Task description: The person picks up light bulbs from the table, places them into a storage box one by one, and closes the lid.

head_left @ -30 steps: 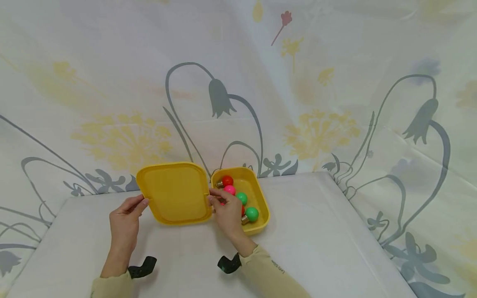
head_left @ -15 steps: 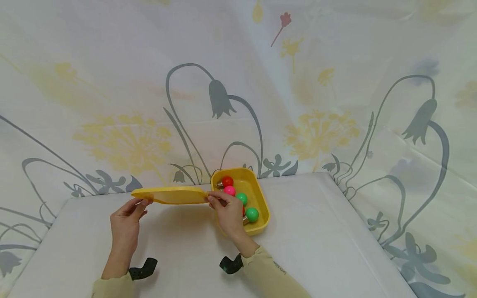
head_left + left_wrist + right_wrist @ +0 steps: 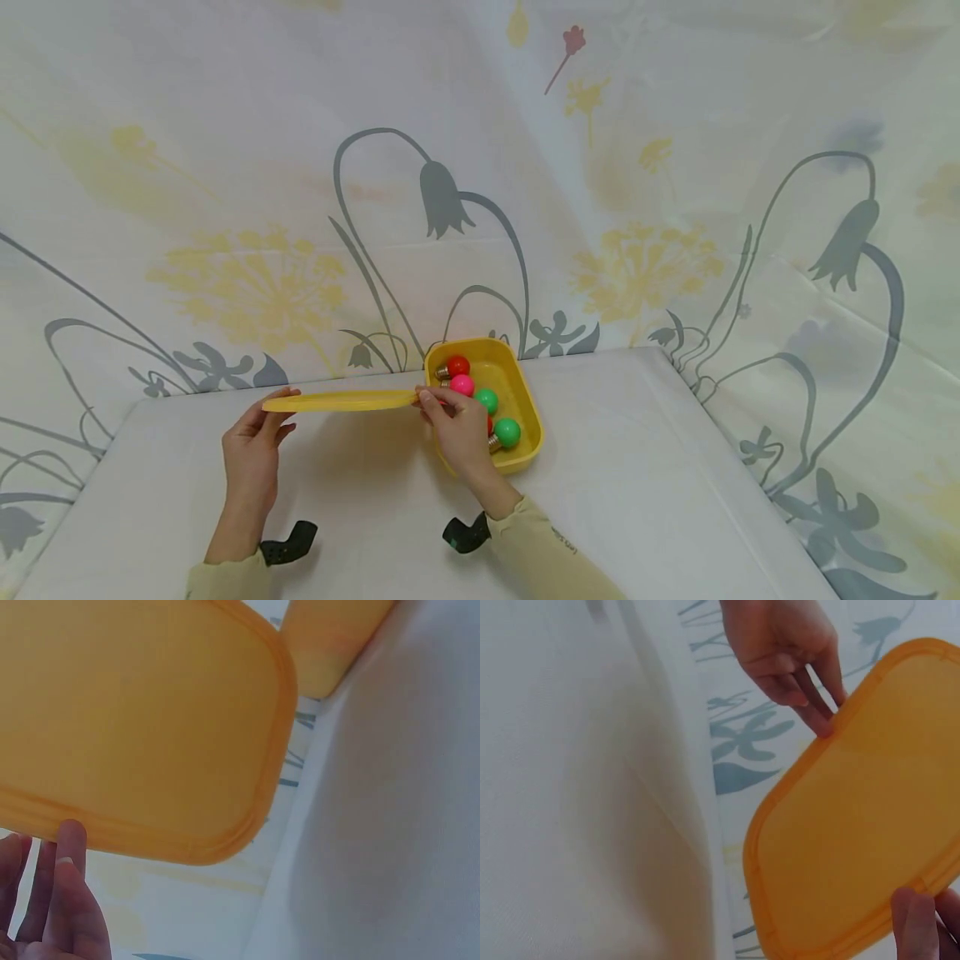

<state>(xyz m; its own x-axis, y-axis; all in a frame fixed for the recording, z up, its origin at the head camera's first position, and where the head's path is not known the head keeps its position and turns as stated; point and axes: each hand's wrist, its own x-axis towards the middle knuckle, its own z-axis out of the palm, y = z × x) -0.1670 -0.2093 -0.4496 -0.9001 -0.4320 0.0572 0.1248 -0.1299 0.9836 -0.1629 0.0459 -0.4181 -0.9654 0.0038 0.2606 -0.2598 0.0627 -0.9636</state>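
Observation:
A yellow lid (image 3: pixel 341 402) is held up above the table, almost edge-on in the head view. My left hand (image 3: pixel 251 454) holds its left edge, with one fingertip against the face turned to the left wrist view. The thumb hangs lower in the head view. At the opposite edge, my right hand (image 3: pixel 459 429) pinches the lid between thumb and fingers. Beside the lid is a yellow box (image 3: pixel 528 408) with several coloured bulbs, among them a red bulb (image 3: pixel 458 365), a pink bulb (image 3: pixel 462 384) and a green bulb (image 3: pixel 507 432). My right hand partly hides the box's near left side.
The table (image 3: pixel 637 467) has a white cover. Behind it hangs a flower-printed cloth (image 3: pixel 480 167), close to the box's far end. Each wrist carries a black camera mount, the left mount (image 3: pixel 290 542) and the right mount (image 3: pixel 466 533).
The lid has turned from showing its broad face to nearly edge-on, and its left end has dropped slightly. My left fingers have shifted their hold on the edge. The box has stayed put.

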